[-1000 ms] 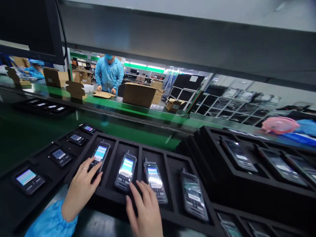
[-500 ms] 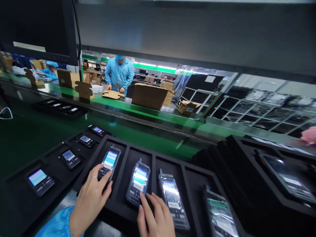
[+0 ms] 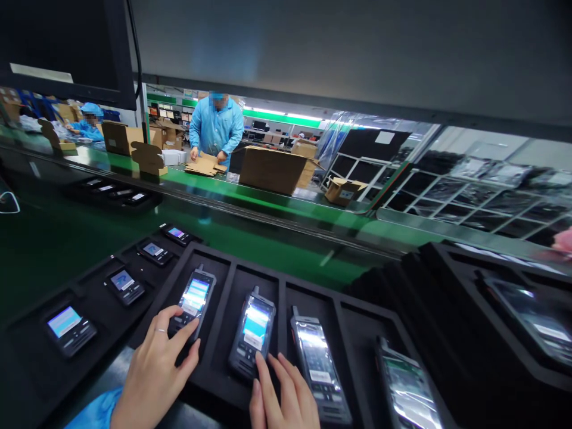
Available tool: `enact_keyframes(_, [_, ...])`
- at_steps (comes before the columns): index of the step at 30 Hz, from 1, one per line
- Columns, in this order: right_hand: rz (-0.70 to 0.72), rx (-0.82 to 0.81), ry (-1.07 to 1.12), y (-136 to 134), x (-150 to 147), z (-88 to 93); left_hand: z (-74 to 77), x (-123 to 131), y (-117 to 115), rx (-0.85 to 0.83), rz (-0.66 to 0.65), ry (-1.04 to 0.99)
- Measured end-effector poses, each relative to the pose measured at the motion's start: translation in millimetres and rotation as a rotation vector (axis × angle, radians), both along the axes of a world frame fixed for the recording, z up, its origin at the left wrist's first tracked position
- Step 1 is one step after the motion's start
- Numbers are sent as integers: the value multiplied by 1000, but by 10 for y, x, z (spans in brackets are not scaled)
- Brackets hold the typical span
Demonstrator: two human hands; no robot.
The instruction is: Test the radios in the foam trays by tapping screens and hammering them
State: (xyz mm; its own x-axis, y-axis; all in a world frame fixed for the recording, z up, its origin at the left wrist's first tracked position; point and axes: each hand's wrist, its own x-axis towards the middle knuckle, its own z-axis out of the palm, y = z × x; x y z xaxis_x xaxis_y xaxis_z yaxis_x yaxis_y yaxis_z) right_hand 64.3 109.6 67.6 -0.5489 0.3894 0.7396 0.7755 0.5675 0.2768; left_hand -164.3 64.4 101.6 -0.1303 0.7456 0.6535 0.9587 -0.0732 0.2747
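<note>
Several handheld radios with stub antennas, lit screens and keypads lie in the compartments of a black foam tray [image 3: 223, 304]. My left hand [image 3: 156, 357], fingers apart, rests over the lower half of the leftmost radio [image 3: 197, 292], a fingertip at its keys. With its fingers stretched out, my right hand [image 3: 286, 393] touches the lower keypad of the second radio [image 3: 254, 325]. Right of that hand lies a third radio [image 3: 317, 351] in shiny film. A fourth radio [image 3: 406, 387] fills the rightmost compartment and is cut off by the frame.
Another black tray [image 3: 27, 351] with several smaller radios [image 3: 71, 328] sits at left. Stacked foam trays [image 3: 402, 286] rise at right. Across the green conveyor [image 3: 286, 256], a person in blue [image 3: 217, 128] handles flat cardboard [image 3: 203, 165]. A monitor [image 3: 67, 47] hangs upper left.
My left hand has shifted slightly down the leftmost radio. My right hand stays at the second radio's keypad. Across the conveyor, the person has lifted a cardboard flap. The view has moved a little.
</note>
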Motion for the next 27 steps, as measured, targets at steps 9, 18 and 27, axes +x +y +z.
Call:
enact_keyframes(9, [8, -28, 21, -5, 25, -28, -36, 7, -23, -63, 33, -37])
enact_keyframes(18, [-138, -232, 182, 150, -142, 502, 201, -58, 314, -190, 36, -100])
enact_keyframes(27, [-139, -223, 99, 265, -171, 399, 80, -78, 398, -180, -18, -190])
